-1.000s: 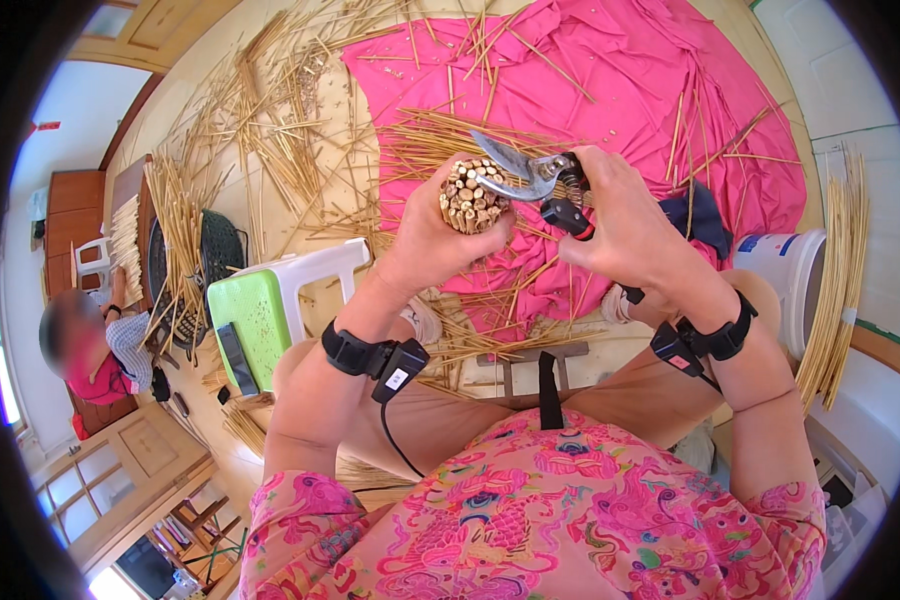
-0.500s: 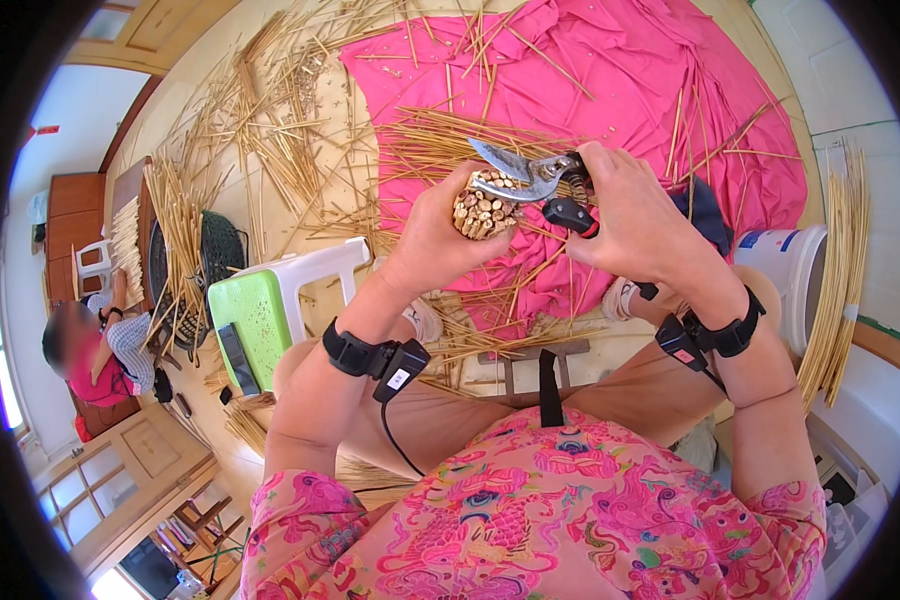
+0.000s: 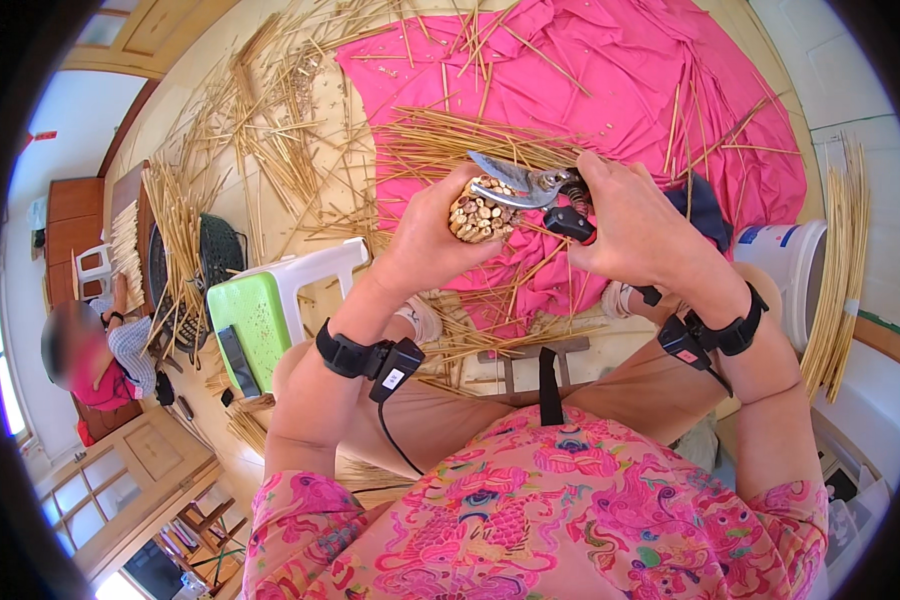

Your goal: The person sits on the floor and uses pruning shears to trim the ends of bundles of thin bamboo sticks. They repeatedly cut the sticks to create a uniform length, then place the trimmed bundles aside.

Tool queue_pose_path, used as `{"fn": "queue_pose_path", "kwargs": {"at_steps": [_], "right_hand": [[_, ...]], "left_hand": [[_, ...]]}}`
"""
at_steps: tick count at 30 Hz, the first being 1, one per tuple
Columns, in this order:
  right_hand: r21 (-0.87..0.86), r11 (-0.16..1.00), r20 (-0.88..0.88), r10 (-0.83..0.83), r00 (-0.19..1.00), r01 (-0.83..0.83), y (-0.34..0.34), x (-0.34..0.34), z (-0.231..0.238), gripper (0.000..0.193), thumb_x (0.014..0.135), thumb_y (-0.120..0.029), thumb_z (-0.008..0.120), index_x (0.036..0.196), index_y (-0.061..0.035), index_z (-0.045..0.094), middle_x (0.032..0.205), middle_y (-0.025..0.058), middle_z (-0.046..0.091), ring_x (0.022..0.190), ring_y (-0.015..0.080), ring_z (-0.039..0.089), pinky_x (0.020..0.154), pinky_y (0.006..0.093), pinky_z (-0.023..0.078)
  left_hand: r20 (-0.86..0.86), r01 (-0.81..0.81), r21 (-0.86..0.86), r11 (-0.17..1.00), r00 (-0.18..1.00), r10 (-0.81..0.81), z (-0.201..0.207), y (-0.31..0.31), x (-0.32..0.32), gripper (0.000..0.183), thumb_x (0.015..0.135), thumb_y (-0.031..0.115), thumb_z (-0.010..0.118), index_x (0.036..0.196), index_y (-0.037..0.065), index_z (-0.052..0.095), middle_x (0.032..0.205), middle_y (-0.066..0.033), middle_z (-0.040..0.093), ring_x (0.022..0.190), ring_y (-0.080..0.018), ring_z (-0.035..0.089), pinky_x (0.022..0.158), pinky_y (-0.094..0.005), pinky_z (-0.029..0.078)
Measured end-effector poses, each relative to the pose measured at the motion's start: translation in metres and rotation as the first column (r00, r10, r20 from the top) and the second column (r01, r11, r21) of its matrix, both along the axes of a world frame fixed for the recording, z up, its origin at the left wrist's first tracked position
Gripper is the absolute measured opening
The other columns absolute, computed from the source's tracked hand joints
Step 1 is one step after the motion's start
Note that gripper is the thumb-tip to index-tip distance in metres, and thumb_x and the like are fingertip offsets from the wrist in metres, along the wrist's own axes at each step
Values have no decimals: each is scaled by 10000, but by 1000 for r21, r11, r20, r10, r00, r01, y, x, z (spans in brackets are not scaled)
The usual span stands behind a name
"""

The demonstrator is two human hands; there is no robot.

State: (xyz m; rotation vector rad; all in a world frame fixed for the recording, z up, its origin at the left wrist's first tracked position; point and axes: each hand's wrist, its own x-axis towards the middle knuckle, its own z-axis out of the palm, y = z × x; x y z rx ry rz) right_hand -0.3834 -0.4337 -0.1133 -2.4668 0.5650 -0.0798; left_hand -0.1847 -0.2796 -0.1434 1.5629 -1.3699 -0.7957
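My left hand (image 3: 430, 240) is wrapped round a bundle of dry stalks (image 3: 478, 219), its cut ends facing up toward me. In my right hand (image 3: 630, 220) is a pair of pruning shears (image 3: 540, 185) with black and red handles. The blades stand apart, and the lower curved one lies over the far edge of the bundle's ends. Behind my hands, long loose stalks (image 3: 450, 140) lie across a pink cloth (image 3: 590, 80) on the floor.
A white stool with a green top (image 3: 245, 310) stands at my left, a dark phone-like object on it. Beyond are a dark basket of stalks (image 3: 215, 250) and a seated person (image 3: 100, 350). At right, a white bucket (image 3: 780, 270) stands beside an upright stalk bundle (image 3: 842, 270).
The bundle has turned slightly in my left hand and its ends face me more squarely. The shears have shifted a little, their blades still apart.
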Motion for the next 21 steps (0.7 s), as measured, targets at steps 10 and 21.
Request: {"fn": "queue_pose_path", "kwargs": {"at_steps": [10,21], "right_hand": [[52,999,-57,-14,998,16,-2,4,2,453,650,-220,768,936,63,559,779,271,659,808,457,666,794,493,521],[-65,998,124,19,992,-11,-1,0,-34,395,631,-162,779,881,16,530,727,201,590,705,423,600,642,472,475]], "left_hand": [[-53,14,18,1000,999,-13,-3,4,2,458,791,36,801,1203,15,601,1010,-22,694,911,-70,640,825,-260,533],[-70,58,99,993,996,-51,-4,15,6,426,795,51,805,1179,17,624,992,-9,685,878,-60,600,805,-256,518]]}}
